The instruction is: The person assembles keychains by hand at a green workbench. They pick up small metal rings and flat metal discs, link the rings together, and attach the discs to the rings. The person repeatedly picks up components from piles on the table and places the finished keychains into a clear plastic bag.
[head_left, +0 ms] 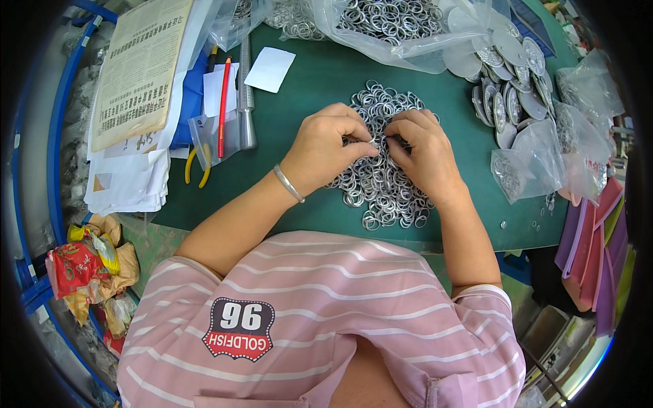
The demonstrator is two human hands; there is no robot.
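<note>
A loose heap of silvery metal rings (384, 194) lies on the green tabletop close in front of me. Over the left side of the heap is my left hand (330, 146), its thumb and forefinger pinched together. My right hand (427, 155) faces it from the other side, fingers curled in and thumb close to the fingertips. The two pinches are a short gap apart above the rings. Whatever small thing either hand pinches is hard to tell from the rings behind. A metal bangle (288, 184) circles my left wrist.
At the back lies an open plastic bag of rings (391, 20). Round metal discs (507, 102) and small plastic bags (527, 163) are on the right. On the left are papers (139, 75), a red pencil (224, 109), a metal rod (246, 95) and yellow-handled pliers (204, 170).
</note>
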